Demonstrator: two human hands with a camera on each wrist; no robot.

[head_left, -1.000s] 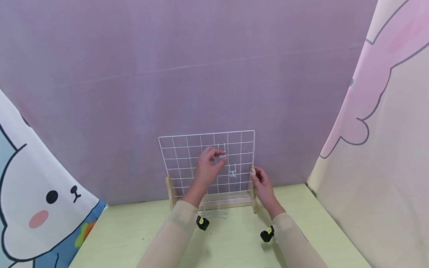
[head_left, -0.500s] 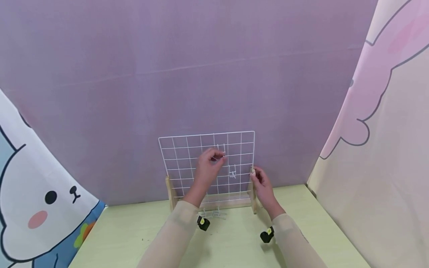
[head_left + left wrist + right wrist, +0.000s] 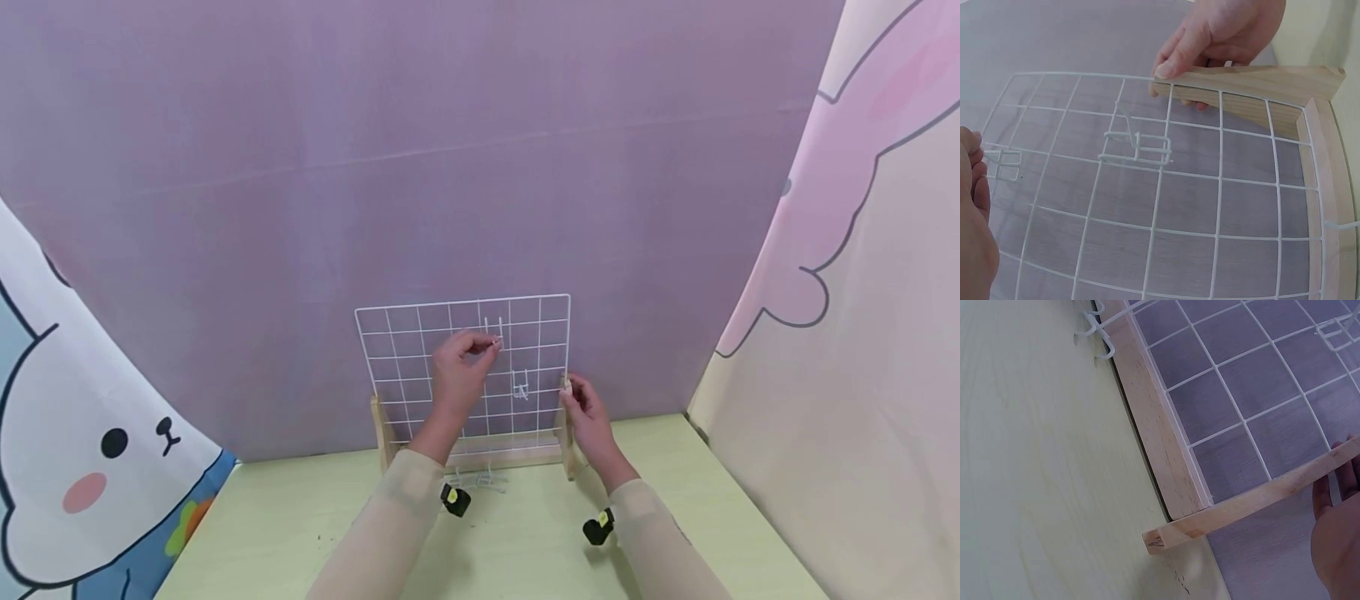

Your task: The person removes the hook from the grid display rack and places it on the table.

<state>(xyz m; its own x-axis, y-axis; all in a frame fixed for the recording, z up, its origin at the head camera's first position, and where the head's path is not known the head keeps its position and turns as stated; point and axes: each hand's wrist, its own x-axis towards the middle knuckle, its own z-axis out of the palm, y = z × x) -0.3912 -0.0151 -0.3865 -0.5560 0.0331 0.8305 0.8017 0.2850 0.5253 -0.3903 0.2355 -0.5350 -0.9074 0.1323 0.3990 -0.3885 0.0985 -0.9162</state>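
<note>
A white wire grid panel (image 3: 465, 302) stands upright in a wooden stand (image 3: 381, 433). High on the grid, right of its middle, my left hand (image 3: 459, 379) pinches a white wire hook (image 3: 1001, 164) between thumb and fingers, its two prongs pointing up against the grid. Lower and to the right, a second wire hook (image 3: 1137, 150) hangs on the grid wires. My right hand (image 3: 591, 423) grips the top of the stand's right wooden post (image 3: 1260, 503), thumb in front and fingers behind.
More white wire hooks (image 3: 486, 479) lie on the pale table (image 3: 300, 517) in front of the stand. A purple cloth (image 3: 450, 167) hangs behind, with cartoon-print cloths at both sides. Black wrist cameras (image 3: 455, 500) sit below the forearms.
My left hand has shifted slightly left and the hook in it has risen a little against the grid. The right hand keeps its place on the post.
</note>
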